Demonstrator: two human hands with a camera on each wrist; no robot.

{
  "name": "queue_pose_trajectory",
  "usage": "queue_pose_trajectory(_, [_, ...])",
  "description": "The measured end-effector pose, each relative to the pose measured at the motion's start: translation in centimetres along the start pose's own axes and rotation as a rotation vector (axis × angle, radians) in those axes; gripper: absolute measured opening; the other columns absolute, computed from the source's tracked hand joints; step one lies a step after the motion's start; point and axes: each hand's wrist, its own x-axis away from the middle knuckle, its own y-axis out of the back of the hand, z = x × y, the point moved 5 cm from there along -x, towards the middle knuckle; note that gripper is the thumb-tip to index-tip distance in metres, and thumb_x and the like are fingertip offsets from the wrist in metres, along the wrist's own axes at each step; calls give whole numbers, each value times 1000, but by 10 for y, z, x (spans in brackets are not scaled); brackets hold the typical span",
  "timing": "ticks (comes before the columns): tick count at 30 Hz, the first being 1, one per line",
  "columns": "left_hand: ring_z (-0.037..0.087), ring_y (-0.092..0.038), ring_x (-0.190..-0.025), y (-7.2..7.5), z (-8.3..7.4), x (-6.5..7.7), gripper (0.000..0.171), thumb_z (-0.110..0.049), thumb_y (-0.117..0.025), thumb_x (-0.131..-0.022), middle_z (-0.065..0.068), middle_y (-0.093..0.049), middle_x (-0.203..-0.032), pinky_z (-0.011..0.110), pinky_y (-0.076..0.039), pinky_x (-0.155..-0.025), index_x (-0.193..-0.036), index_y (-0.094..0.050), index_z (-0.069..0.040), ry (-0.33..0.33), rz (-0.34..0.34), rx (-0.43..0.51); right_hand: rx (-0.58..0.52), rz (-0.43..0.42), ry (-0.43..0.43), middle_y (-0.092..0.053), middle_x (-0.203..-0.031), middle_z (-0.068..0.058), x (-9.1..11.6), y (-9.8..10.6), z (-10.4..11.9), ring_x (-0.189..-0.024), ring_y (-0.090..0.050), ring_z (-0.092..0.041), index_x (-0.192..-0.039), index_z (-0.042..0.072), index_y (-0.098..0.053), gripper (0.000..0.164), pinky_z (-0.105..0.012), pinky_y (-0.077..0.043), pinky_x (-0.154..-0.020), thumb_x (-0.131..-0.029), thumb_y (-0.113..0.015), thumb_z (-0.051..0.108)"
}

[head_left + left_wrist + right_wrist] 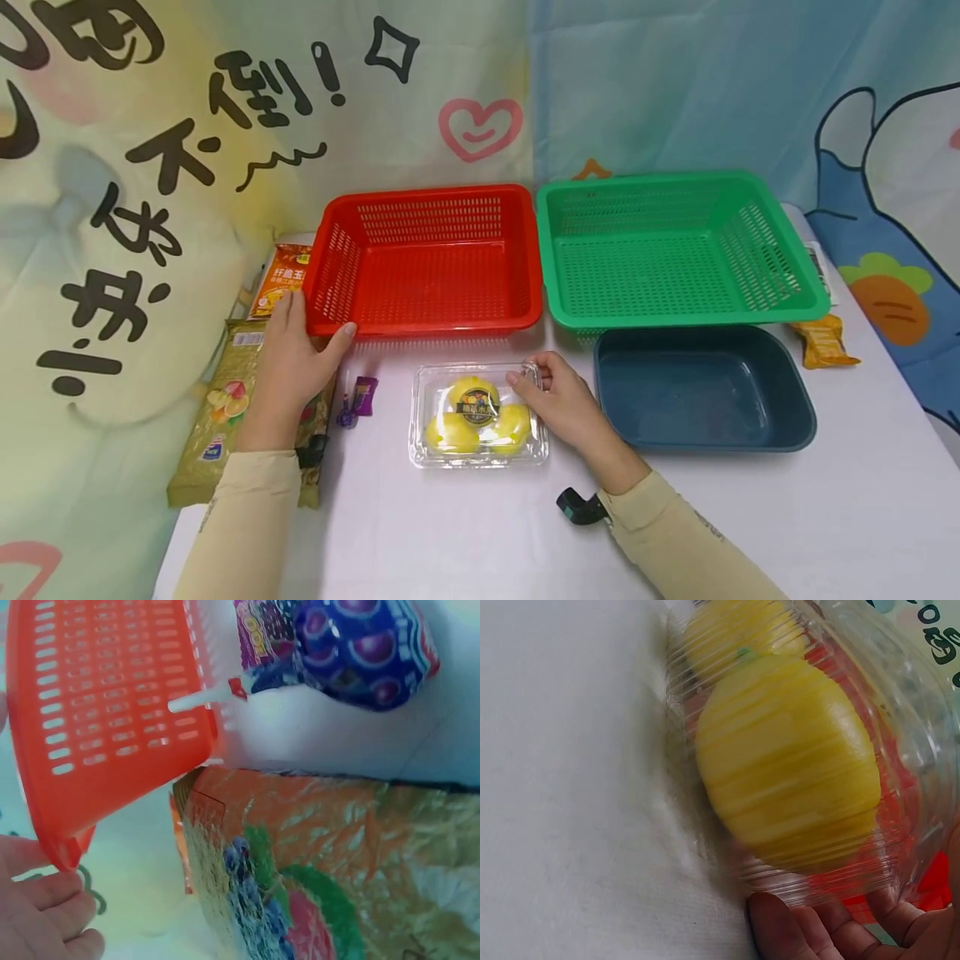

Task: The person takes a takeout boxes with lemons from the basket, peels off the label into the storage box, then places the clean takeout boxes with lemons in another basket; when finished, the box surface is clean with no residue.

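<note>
My left hand [288, 375] holds the front left corner of a red plastic basket [427, 325], thumb along the front rim and fingers at the side. The left wrist view shows its fingers [56, 904] against the rim's corner. A clear plastic clamshell box [480, 458] lies on the table, with yellow lemon-like fruits [787, 765] inside and a dark label [477, 408] on its lid. My right hand [566, 408] pinches the box's far right corner; its fingertips [776, 926] show at the box's edge in the right wrist view.
A green basket [686, 319] stands right of the red one, behind a dark blue tub [697, 400]. An orange packet [825, 342] lies at the right. Left are a gold bag [206, 442], an orange snack packet [279, 283], a lollipop [367, 649] and a purple sweet [365, 396].
</note>
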Motion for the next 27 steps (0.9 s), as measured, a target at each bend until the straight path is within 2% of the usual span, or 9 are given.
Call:
queue_pose_trajectory(8, [41,-24,-160,13,-24,20,99,-58,-68,-93,10,-19,-176,76,-32,-118,-169,-19,-16,-128,-129,80,-3,-5,18,-65,-113,-15,-2,0,-1,-99,-61,-25,-130,5,-58,51,-30,-52,-81,-97,-72,41])
queue_pose_trajectory(13, [39,-27,-160,10,-43,36,100,-40,-77,-90,13,-26,-174,70,-30,-124,-168,-20,-18,-246,-137,166,2,-2,21,-65,-112,-15,-2,-1,0,-98,-61,-25,-131,5,-58,53,-30,-51,-81,-97,-72,42])
queue_pose_trajectory(16, [40,-25,-160,2,-51,46,102,-38,-79,-89,16,-23,-174,67,-27,-126,-168,-19,-12,-297,-90,169,3,-2,15,-65,-113,-14,-2,-1,0,-98,-61,-25,-131,5,-58,53,-29,-51,-80,-97,-72,42])
queue_pose_trajectory(20, [39,-22,-162,-14,-59,59,103,-50,-78,-90,13,-22,-175,65,-23,-128,-166,-24,-7,-324,1,115,-4,-1,12,-65,-113,-15,-1,-1,-1,-98,-61,-25,-131,5,-58,53,-29,-51,-79,-97,-73,42])
queue_pose_trajectory(25, [35,-21,-163,-34,-67,77,108,-61,-75,-88,9,-23,-175,62,-25,-129,-167,-23,-11,-359,117,41,-7,2,13,-65,-115,-15,-2,-1,-2,-99,-61,-25,-132,5,-57,54,-29,-52,-79,-97,-73,44])
queue_pose_trajectory(27, [35,-24,-162,-42,-69,83,109,-63,-75,-87,10,-25,-174,60,-28,-129,-167,-24,-11,-379,140,23,-7,3,14,-65,-115,-15,-2,-1,-2,-100,-61,-25,-132,5,-57,55,-29,-52,-79,-97,-73,44])
